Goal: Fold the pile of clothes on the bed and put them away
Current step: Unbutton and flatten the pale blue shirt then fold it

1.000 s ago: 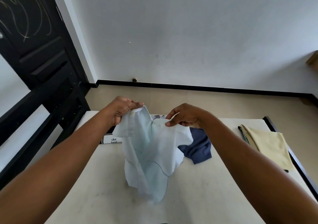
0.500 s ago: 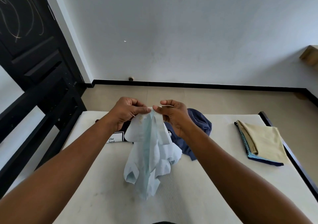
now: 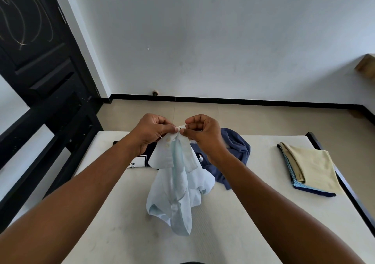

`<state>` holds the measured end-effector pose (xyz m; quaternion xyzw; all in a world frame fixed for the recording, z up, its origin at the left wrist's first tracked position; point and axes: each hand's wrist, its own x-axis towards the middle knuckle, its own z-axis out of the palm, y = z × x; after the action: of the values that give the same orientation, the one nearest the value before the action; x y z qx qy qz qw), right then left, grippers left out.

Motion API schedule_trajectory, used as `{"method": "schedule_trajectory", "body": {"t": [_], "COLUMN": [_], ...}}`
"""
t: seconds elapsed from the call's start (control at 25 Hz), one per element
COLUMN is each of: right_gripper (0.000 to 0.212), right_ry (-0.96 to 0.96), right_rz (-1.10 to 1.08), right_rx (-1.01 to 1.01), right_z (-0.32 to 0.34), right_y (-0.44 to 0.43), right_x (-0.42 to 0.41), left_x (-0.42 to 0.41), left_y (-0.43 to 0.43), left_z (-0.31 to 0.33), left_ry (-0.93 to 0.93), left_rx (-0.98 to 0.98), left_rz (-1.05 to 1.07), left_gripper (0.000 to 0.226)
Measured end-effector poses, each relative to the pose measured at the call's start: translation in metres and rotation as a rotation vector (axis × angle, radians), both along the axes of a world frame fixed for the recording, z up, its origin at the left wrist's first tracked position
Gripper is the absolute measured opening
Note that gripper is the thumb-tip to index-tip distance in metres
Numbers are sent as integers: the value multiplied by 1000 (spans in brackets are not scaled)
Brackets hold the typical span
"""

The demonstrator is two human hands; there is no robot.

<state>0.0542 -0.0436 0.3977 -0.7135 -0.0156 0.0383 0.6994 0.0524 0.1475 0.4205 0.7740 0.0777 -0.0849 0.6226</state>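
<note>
Both hands have drawn together since a second ago: left hand (image 3: 151, 130) and right hand (image 3: 205, 133) each pinch the pale blue shirt (image 3: 178, 182) at its top edge. It hangs over the middle of the mattress (image 3: 121, 223). A folded stack (image 3: 310, 166) lies by the right edge.
</note>
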Motion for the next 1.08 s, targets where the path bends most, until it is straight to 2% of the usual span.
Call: {"method": "schedule_trajectory", "body": {"t": [0.24, 0.4, 0.48, 0.64, 0.76, 0.84, 0.92, 1.0, 1.04, 1.08], "right_gripper": [24, 30, 36, 31, 29, 30, 34, 35, 34, 34], "right_ry": [-21, 145, 202, 191, -104, -352, -468, -399, -275, -90], "right_rz": [54, 143, 157, 119, 78, 83, 65, 19, -25, -65], "right_rx": [-18, 114, 90, -185, -619, -908, -1025, -920, -773, -543], "right_z": [3, 12, 14, 23, 32, 33, 29, 21, 18, 16], "right_y": [-1, -8, -10, -6, 7, 20, 30, 30, 27, 23], "right_x": [5, 11, 13, 18, 16, 8, 2, 2, 5, 9], "left_x": [8, 9, 9, 9, 8, 7, 6, 5, 3, 2], "left_y": [2, 5, 4, -6, -8, -12, -17, -21, -21, -20], "left_z": [2, 4, 3, -2, -11, -18, -23, -26, -26, -26], "left_ry": [51, 84, 86, 99, 141, 140, 85, -14, -63, -110], "left_rx": [68, 71, 67, 67, -40, -102, -48, 122, 188, 222], "left_rz": [-4, -66, -100, -44, -25, 13, 53, 52, 34, 16], "left_gripper": [19, 22, 21, 16, 29, 23, 11, 18, 19, 19]}}
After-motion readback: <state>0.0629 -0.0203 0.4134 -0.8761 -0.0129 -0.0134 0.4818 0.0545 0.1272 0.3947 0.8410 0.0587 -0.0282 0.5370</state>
